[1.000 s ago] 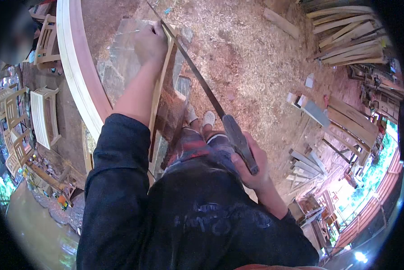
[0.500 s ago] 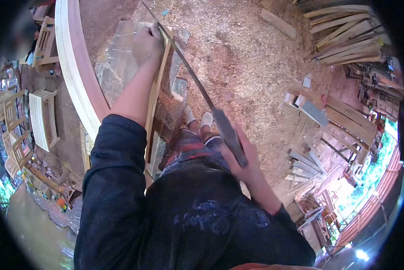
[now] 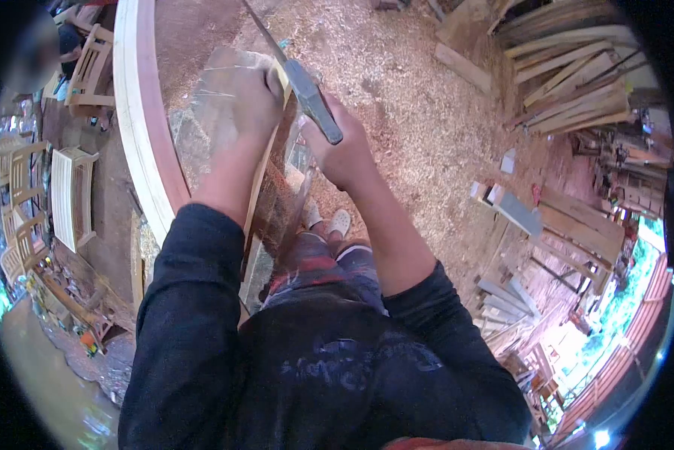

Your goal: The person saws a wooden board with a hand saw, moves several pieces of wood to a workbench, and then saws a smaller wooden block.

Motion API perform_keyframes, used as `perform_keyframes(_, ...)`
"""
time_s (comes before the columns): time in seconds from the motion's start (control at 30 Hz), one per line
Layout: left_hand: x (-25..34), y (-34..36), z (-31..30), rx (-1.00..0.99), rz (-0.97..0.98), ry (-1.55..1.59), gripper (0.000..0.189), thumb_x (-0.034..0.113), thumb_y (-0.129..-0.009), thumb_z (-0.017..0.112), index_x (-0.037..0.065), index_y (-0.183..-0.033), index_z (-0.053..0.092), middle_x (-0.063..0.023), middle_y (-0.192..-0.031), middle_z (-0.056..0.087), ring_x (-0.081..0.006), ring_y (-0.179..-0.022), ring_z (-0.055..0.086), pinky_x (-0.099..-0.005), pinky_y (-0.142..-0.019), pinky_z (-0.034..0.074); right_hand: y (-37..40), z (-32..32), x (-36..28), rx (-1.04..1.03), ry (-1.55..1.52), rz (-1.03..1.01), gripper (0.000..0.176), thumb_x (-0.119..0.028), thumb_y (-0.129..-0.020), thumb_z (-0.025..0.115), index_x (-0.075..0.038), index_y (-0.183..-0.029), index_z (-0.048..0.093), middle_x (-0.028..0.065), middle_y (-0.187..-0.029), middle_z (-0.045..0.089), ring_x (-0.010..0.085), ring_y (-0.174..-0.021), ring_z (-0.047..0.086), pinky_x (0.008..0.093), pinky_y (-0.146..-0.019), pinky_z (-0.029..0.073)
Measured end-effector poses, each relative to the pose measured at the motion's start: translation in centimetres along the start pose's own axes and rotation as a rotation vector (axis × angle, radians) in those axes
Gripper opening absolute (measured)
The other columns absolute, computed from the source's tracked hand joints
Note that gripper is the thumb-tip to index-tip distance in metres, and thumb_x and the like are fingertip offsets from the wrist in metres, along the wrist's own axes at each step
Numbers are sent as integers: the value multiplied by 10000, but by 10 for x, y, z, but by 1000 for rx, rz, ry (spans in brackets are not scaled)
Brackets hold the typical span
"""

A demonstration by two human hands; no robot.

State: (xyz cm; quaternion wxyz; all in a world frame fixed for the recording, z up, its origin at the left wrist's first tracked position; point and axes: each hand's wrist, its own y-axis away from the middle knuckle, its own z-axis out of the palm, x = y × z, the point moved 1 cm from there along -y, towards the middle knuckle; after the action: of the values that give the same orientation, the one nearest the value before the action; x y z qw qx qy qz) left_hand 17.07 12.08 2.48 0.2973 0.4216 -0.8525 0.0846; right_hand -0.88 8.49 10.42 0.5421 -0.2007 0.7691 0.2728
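My right hand [image 3: 346, 154] is wrapped around the dark handle of a handsaw [image 3: 312, 101], which I see nearly edge-on. Its long thin blade points away from me and crosses the far end of a narrow wooden board [image 3: 260, 184]. At that end my left hand [image 3: 256, 101] is closed over the board, knuckles up, close beside the blade. Whether the teeth touch the wood I cannot make out. Beneath the left hand lies a worn, dusty work surface [image 3: 217, 79].
A long curved timber [image 3: 138, 97] runs along the left of the work surface. Wood shavings [image 3: 419, 142] cover the ground. Stacked planks [image 3: 577, 75] lie at upper right, a bench with boards [image 3: 577, 217] at right. Wooden furniture [image 3: 73, 196] and a person [image 3: 68, 52] are at left.
My right hand has pushed the saw forward, away from my body, and its handle is now close to my left hand. My left hand stays on the board; the view has shifted slightly.
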Motion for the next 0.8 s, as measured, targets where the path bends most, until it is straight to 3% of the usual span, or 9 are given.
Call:
perform_keyframes(0.03, -5, 16, -4, -26, 59, -9, 448, 433, -1008, 582, 102, -1304, 641, -238, -1144, 715, -454, -984, 692, -562, -847, 539, 0, 0, 2, 4, 12, -41, 539, -168, -971, 696, 12, -1453, 535, 90, -1098, 705, 135, -930, 653, 305, -866, 531)
perform_keyframes(0.13, -4, 81, -44, -136, 75, -209, 621, 405, -970, 630, 135, -1499, 446, -225, -1213, 697, -445, -1011, 694, -567, -872, 546, -2, -3, -8, -38, 56, 23, 517, -159, -972, 700, 14, -1436, 550, 71, -1063, 699, 122, -902, 641, 280, -845, 525)
perform_keyframes(0.33, -26, 84, -21, -58, 60, -272, 675, 345, -920, 685, 126, -1499, 416, -213, -1163, 698, -426, -1017, 700, -547, -867, 558, -4, -8, -10, -123, 21, 80, 471, -164, -978, 687, -25, -1414, 574, 47, -1040, 704, 103, -898, 633, 272, -836, 523)
perform_keyframes(0.43, -6, 88, -37, -170, -79, -247, 719, 355, -898, 711, 60, -1513, 483, -252, -1174, 693, -430, -1042, 690, -527, -920, 538, 12, -20, -13, -163, 145, 58, 485, -180, -983, 675, -36, -1434, 565, 83, -1105, 718, 140, -943, 662, 294, -865, 529)
perform_keyframes(0.47, -8, 86, -34, -126, -50, -265, 716, 354, -898, 711, 60, -1510, 484, -249, -1164, 694, -427, -1043, 688, -528, -919, 537, 22, -26, -16, -150, 123, 56, 490, -182, -984, 671, -34, -1438, 562, 97, -1121, 717, 158, -963, 670, 303, -876, 529)
perform_keyframes(0.53, -21, 87, -22, -65, 12, -300, 712, 353, -896, 710, 61, -1506, 487, -243, -1144, 697, -422, -1046, 686, -528, -916, 536, 74, -46, -21, -116, 80, 76, 499, -187, -985, 663, -29, -1446, 556, 126, -1154, 717, 196, -1004, 684, 319, -898, 531)
perform_keyframes(0.6, -18, 86, -27, -74, 37, -323, 670, 342, -912, 688, 104, -1495, 458, -229, -1130, 702, -418, -1004, 702, -539, -869, 555, 136, -67, 2, -20, 150, -2, 504, -289, -976, 694, -46, -1392, 548, 176, -1033, 700, 260, -946, 712, 384, -861, 548)
perform_keyframes(0.73, -31, 79, -15, -137, 18, -245, 669, 333, -920, 674, 100, -1499, 433, -225, -1113, 706, -414, -978, 710, -543, -837, 567, 243, -113, -24, -95, 186, 255, 556, -217, -974, 695, -31, -1460, 501, 158, -1079, 731, 244, -987, 731, 382, -874, 562)
perform_keyframes(0.8, -30, 78, -14, -94, 58, -232, 670, 325, -919, 673, 87, -1499, 437, -230, -1091, 709, -414, -973, 711, -545, -835, 567, 250, -117, -31, -81, 197, 242, 544, -207, -976, 686, -51, -1464, 503, 154, -1076, 732, 251, -984, 735, 377, -867, 563)
